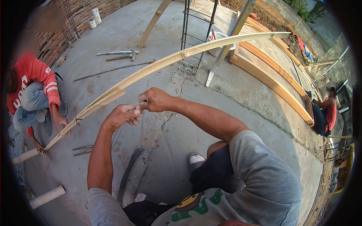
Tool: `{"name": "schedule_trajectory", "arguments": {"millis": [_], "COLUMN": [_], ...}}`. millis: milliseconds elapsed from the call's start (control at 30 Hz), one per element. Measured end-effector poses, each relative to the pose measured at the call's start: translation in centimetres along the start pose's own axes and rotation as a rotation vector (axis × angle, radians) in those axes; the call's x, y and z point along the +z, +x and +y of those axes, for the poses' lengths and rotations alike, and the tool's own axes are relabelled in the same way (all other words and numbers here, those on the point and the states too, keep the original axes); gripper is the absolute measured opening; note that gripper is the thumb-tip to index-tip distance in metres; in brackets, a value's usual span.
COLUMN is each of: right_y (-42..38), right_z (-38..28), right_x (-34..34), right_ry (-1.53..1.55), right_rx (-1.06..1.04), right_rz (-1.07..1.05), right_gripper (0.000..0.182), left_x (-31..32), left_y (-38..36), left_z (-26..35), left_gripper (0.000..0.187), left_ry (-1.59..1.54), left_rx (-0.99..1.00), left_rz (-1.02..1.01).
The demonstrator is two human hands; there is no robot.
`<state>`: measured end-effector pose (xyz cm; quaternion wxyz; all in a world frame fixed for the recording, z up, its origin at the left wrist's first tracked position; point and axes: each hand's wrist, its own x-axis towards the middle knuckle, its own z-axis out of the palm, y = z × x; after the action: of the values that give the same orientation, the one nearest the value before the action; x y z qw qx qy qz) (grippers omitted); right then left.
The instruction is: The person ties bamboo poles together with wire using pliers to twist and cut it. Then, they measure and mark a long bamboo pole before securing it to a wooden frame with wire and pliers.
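My left hand [122, 115] and my right hand [152, 100] meet in front of me, fingers pinched together. A thin line seems to run by them, but what they pinch is too small to make out. Just beyond them a long, light wooden strip [158, 64] curves across the view. A shorter piece of wood [107, 98] lies against it, tied with wire [77, 119] near its left end. A co-worker's hands [60, 122] are at that left end, one of them on the strip.
A co-worker in red [28, 81] crouches at the left. On the concrete floor lie a hammer [132, 55], pliers [83, 150], a thin rod [109, 70] and a pipe [47, 197]. Upright rebar [184, 28] and a timber frame [275, 83] stand beyond; another person [330, 111] sits far right.
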<state>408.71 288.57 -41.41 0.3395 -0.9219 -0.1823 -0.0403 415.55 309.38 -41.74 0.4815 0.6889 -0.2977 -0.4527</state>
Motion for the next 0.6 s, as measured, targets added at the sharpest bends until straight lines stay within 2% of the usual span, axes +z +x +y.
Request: {"name": "schedule_trajectory", "arguments": {"millis": [33, 67, 100, 200, 400, 600], "right_y": [0.0, -0.1, -0.2, 0.0, 0.5, 0.5], "right_z": [0.0, -0.8, -1.2, -1.7, -1.4, -0.9], "right_x": [-0.2, -0.8, -1.1, -1.6, -1.8, -2.0], "right_ry": [0.059, 0.213, 0.294, 0.421, 0.593, 0.642], "right_rx": [0.030, 0.205, 0.277, 0.420, 0.515, 0.515], "right_rz": [-0.030, -0.115, -0.113, -0.146, -0.116, -0.074], "right_gripper": [0.018, 0.023, 0.027, 0.035, 0.041, 0.041], "left_x": [0.0, 0.0, 0.3, 0.8, 0.6, 1.0], "left_y": [0.0, 0.0, 0.2, 0.0, 0.2, 0.5], "left_z": [0.1, 0.2, 0.3, 0.5, 0.9, 0.9], "left_gripper": [0.043, 0.043, 0.044, 0.047, 0.044, 0.038], "left_ry": [0.012, 0.032, 0.046, 0.058, -0.086, -0.175], "left_rx": [0.010, 0.024, 0.033, 0.043, 0.040, 0.085], "left_rz": [-0.006, -0.017, -0.021, -0.006, -0.046, 0.088]}}
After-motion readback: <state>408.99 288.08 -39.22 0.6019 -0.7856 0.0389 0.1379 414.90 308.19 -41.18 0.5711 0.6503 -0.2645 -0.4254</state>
